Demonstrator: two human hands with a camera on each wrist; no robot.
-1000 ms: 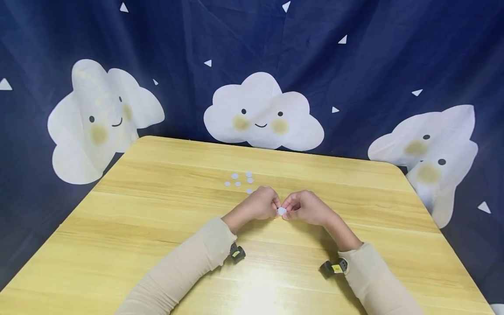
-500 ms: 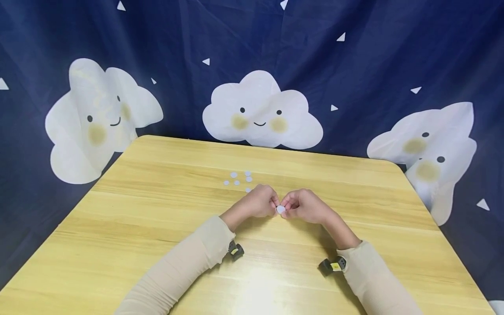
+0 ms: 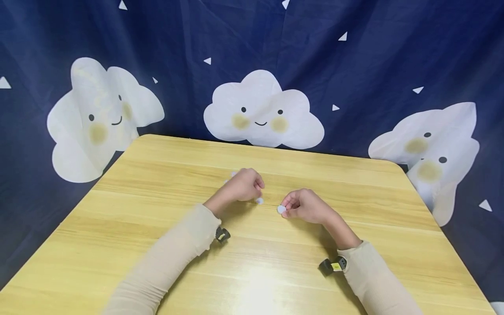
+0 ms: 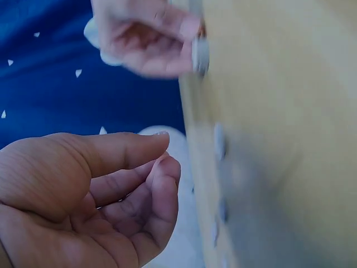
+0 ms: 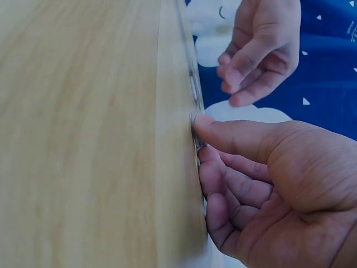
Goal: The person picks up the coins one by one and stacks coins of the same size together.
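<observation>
My right hand (image 3: 309, 206) pinches a small white round disc (image 3: 281, 209) at the tabletop, between thumb and fingertips. Seen edge-on in the left wrist view, that disc (image 4: 201, 54) has a thick grey-white rim. Over to its left, my left hand (image 3: 245, 185) hovers above the table with loosely curled fingers. Its thumb (image 4: 134, 151) and index fingertip come close together with nothing between them. Just below those fingers a loose white disc (image 3: 260, 201) lies on the wood. The left hand hides most of the other discs behind it.
Another white disc (image 3: 234, 173) peeks out beyond the left hand. All this lies on a light wooden table (image 3: 157, 210) with rounded far corners. A dark blue curtain (image 3: 177, 52) printed with clouds hangs behind it. Black wrist cameras (image 3: 332, 267) sit at both cuffs.
My left hand has come away from the disc in the right hand and moved left and farther back, over the loose discs. The right hand stays in place, still pinching its disc.
</observation>
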